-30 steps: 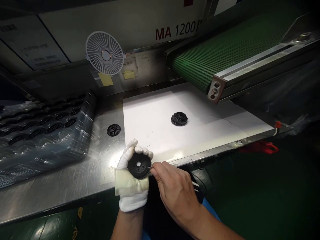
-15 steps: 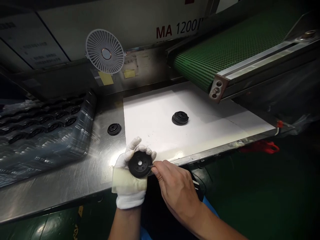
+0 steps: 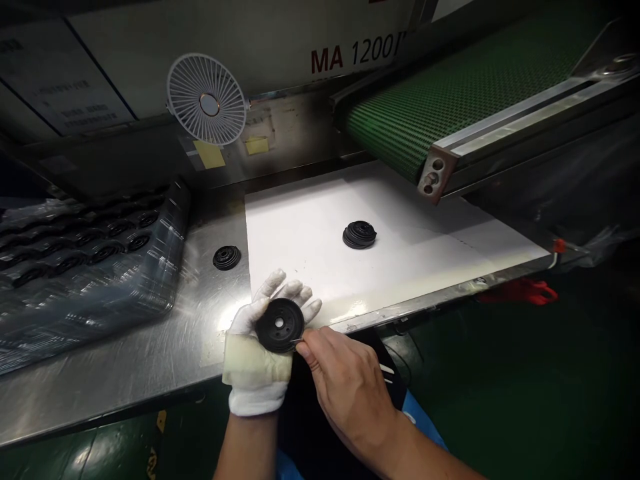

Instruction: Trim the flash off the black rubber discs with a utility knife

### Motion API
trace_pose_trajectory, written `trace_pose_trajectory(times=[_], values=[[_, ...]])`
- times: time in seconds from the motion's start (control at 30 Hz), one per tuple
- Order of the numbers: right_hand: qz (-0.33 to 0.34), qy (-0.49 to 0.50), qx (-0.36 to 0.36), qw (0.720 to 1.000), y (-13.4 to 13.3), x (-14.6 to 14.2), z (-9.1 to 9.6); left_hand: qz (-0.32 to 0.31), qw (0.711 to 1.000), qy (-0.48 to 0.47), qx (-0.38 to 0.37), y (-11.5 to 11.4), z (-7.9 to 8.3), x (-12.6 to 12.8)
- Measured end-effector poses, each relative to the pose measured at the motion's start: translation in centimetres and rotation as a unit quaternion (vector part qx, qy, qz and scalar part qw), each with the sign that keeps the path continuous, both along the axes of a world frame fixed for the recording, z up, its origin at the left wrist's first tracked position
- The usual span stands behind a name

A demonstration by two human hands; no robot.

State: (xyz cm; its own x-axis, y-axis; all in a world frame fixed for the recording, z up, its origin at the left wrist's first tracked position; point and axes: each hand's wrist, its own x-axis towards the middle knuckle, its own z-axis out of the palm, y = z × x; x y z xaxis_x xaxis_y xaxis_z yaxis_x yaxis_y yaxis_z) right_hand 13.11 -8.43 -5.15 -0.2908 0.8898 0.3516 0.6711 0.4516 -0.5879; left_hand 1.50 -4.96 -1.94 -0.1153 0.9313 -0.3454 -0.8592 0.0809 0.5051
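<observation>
The black disc (image 3: 280, 325) is a round moulded part with a centre hole and smaller holes around it. It is held face-up above the front edge of the steel table (image 3: 150, 353), just off the near-left corner of the white sheet (image 3: 425, 247).

The left hand (image 3: 257, 363), in a white glove with a band of tape across the palm area, supports the disc from behind and below. Its fingers (image 3: 293, 291) are partly spread and curl around the far rim, so the disc is cradled rather than pinched.

The right hand (image 3: 350, 390) is bare. Thumb and forefinger are closed in a pinch on a thin metal tool (image 3: 296, 342) whose tip meets the lower right rim of the disc; the rest of the tool is hidden inside the hand.

Surrounding items:
- A second black part (image 3: 359, 235) lies on the white sheet, well apart from the hands.
- A third black part (image 3: 227, 257) lies on bare steel, just left of the sheet edge.
- A plastic-wrapped tray (image 3: 85, 267) on the left holds rows of similar black parts.
- A green conveyor belt (image 3: 450, 87) ends above the far right of the sheet.
- A small white fan (image 3: 207, 100) stands at the back – below a machine panel (image 3: 280, 40) marked "MA 1200".
- A red object (image 3: 525, 291) sits under the table's right edge; its type cannot be determined.
</observation>
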Motion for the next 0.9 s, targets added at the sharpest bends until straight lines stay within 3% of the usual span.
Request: trace_pose_trajectory(times=[0.07,0.37,0.43,0.53,0.6,0.9], values=[[-0.015,0.004,0.0,1.0,0.2,0.3,0.1,0.001,1.0,-0.003,0.004,-0.1,0.0,0.0],[-0.017,-0.015,0.006,1.0,-0.3,-0.4,-0.3,0.125,0.991,-0.052,0.0,0.8,-1.0,1.1],[-0.012,-0.013,0.007,1.0,-0.1,-0.3,-0.4,0.094,0.995,-0.035,0.009,0.6,-1.0,0.8],[-0.006,-0.002,0.003,1.0,0.3,0.2,-0.4,-0.009,1.0,-0.016,0.008,0.2,-0.9,0.2],[-0.017,0.0,0.002,1.0,0.5,0.4,-0.4,-0.021,1.0,-0.02,0.006,0.1,-1.0,0.0],[-0.02,-0.002,0.005,1.0,-0.3,-0.7,-0.8,0.112,0.992,-0.057,-0.01,1.3,-1.2,1.0]])
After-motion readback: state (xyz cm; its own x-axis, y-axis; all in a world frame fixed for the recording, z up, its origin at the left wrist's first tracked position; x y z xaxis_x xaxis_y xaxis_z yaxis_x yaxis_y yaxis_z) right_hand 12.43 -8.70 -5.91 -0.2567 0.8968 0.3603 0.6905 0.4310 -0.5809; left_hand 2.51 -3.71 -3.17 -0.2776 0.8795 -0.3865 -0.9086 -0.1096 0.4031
